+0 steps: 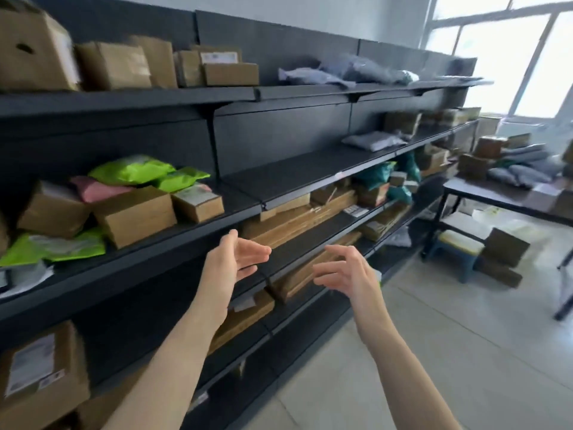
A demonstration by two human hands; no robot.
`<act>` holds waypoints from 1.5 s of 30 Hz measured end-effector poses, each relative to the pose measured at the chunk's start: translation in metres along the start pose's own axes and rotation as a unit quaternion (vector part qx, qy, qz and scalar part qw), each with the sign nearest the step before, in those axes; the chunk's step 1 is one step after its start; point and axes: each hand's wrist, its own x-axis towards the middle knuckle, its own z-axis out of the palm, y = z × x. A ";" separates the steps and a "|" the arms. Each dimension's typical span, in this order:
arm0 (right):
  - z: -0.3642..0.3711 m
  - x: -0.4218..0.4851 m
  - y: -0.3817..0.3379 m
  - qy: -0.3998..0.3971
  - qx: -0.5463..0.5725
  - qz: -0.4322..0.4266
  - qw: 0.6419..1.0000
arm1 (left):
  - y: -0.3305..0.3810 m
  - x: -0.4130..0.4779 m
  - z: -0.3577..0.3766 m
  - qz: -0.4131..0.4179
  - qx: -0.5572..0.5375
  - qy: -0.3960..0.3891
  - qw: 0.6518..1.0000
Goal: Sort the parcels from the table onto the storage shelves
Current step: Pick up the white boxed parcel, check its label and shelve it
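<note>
Hands: our left hand (235,259) and right hand (347,271) are empty, fingers loosely spread.
Parcels: on the table (483,193), far right (right hand nearer).

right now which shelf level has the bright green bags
The second shelf from the top, at its left end: green bags lie there among brown boxes. The top shelf holds only brown boxes and grey bags.

Daylight floods from the overexposed large window (508,57) at upper right, glaring white; the dark metal shelves (130,100) look dim, motion-blurred, and bowed toward the edges.
</note>
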 end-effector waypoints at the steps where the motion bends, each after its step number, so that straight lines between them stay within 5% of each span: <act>1: -0.017 0.007 -0.012 0.015 0.003 -0.012 1.000 | 0.009 0.008 0.023 0.008 0.004 -0.019 1.000; 11: -0.161 0.099 -0.096 0.157 -0.065 -0.077 0.982 | 0.063 0.103 0.230 0.092 -0.005 -0.204 0.975; 25: -0.354 0.208 -0.193 0.326 -0.147 -0.157 0.921 | 0.134 0.193 0.505 0.179 -0.067 -0.415 0.889; 45: -0.705 0.439 -0.186 0.412 -0.164 -0.148 0.884 | 0.078 0.359 0.908 0.149 -0.100 -0.443 0.879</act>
